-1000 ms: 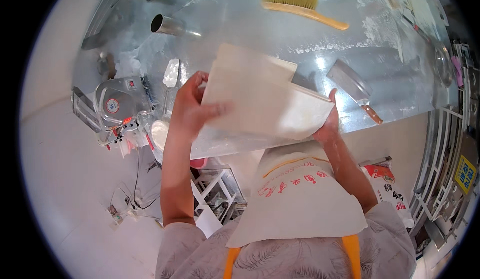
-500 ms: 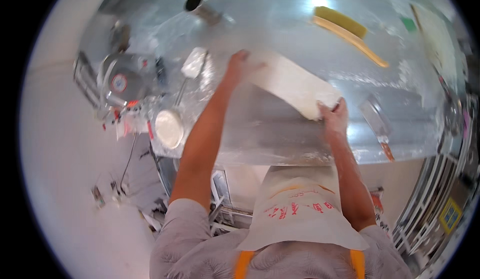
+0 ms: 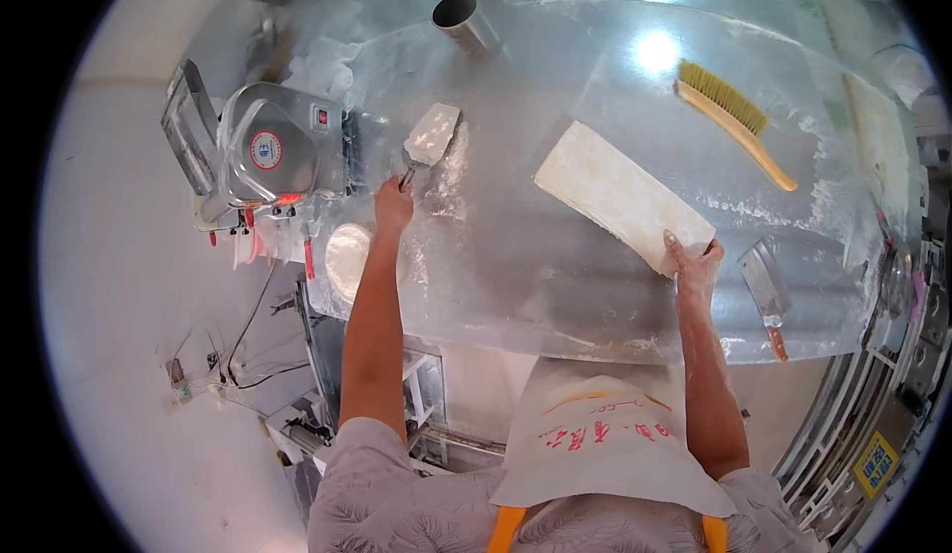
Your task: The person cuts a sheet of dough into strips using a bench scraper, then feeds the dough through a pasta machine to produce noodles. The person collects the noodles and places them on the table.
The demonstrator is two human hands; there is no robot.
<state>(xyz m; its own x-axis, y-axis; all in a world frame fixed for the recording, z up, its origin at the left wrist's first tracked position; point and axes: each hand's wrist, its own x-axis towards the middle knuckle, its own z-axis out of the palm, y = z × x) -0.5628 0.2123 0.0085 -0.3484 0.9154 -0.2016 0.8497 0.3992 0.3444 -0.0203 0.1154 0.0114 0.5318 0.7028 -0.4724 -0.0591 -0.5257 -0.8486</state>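
Reading the view as a clock face with twelve at the far edge, a long pale slab point(image 3: 620, 196), seemingly stacked sheets of dough, lies on the metal surface point(image 3: 511, 245) toward two o'clock, its long side running from ten to four. The hands are both occupied. The left hand point(image 3: 395, 208), toward ten o'clock, is curled closely round the handle of a scoop point(image 3: 432, 136), whose powdered blade points to one o'clock; whether that blade rests or hovers I cannot tell. The right hand point(image 3: 697, 267), toward three o'clock, pinches the slab's four-o'clock end, thumb on top and the fingers largely hidden at the edge, spread only about as far as the slab's thickness. The likeliest trouble, I judge, is at that pinch: a sideways pull on one end alone could slide the layers out of line, and a hard thumb could dent or tear the top one. White powder point(image 3: 451, 171) near the scoop could spill or scatter unevenly if the blade tips, leaving bare patches where dough might stick. The cleaver point(image 3: 763, 282) lies near the right hand, at its four o'clock, so a careless outward sweep could meet the blade. The left forearm point(image 3: 374, 335) passes just beside or over the rim of a round pale thing point(image 3: 346, 260), at seven o'clock from the left hand, and drawing the elbow back could knock it.
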